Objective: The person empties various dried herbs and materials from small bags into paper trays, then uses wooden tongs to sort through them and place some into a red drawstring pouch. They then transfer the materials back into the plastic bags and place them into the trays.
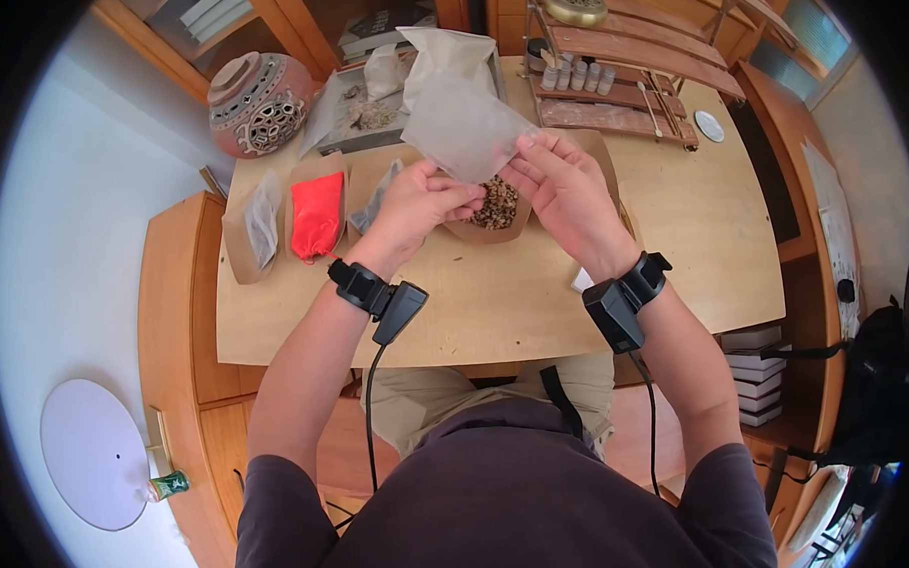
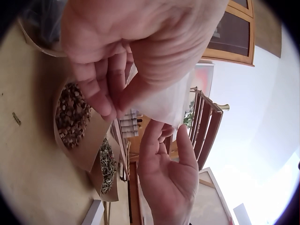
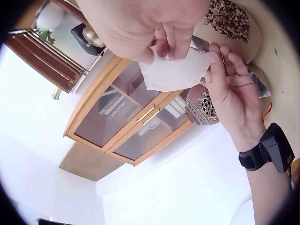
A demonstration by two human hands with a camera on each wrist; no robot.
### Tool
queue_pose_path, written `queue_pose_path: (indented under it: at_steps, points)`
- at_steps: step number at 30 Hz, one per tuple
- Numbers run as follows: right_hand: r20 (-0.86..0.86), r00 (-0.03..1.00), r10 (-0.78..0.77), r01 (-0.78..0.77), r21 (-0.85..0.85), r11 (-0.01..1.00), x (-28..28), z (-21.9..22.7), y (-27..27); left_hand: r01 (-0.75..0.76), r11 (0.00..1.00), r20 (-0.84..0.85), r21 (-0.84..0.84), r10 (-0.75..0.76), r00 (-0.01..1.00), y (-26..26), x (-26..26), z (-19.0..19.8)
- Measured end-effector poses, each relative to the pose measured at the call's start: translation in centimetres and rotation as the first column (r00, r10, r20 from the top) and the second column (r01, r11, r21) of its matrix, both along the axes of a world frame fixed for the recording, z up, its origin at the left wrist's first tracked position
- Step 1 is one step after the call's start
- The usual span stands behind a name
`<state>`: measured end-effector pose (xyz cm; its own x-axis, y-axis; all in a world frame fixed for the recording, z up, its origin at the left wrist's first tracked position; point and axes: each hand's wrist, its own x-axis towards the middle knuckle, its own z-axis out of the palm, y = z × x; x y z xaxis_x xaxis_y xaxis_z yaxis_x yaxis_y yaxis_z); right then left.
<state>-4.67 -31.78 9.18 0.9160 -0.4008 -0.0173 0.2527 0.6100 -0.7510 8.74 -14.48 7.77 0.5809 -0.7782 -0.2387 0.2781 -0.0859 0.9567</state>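
A thin white, see-through pouch (image 1: 460, 124) is stretched between both hands above the table. My left hand (image 1: 414, 207) pinches its near edge between thumb and fingers. At its right side, my right hand (image 1: 570, 193) grips the edge, thumb on top. In the right wrist view the pouch (image 3: 176, 72) looks flat, with the left hand (image 3: 234, 93) at one corner. Beneath the hands sits a brown paper tray of chopped dried brown pieces (image 1: 495, 207), partly covered by the left fingers. The left wrist view also shows green dried herb bits (image 2: 108, 166) in another paper tray.
Left on the table (image 1: 453, 314) are a red drawstring pouch (image 1: 317, 214) and a grey bag (image 1: 262, 222) in paper trays. Behind stand a pierced clay pot (image 1: 260, 107), a grey tray (image 1: 380, 136) with white bags (image 1: 447, 58), and a wooden rack (image 1: 611, 114) with small jars.
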Motion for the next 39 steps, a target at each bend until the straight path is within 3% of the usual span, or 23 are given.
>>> queue_pose_path:
  at_steps: [21, 39]
  points:
    - [-0.113, 0.993, 0.019, -0.031, -0.107, 0.994, 0.4, -1.5, -0.5, -0.006, 1.000, -0.016, 0.010, 0.007, 1.000, 0.1, 0.0, -0.1]
    - [-0.269, 0.940, -0.208, 0.062, -0.467, 0.882, 0.4, -2.6, -0.8, -0.085, 0.996, 0.277, 0.041, 0.071, 0.958, -0.2, 0.6, -1.3]
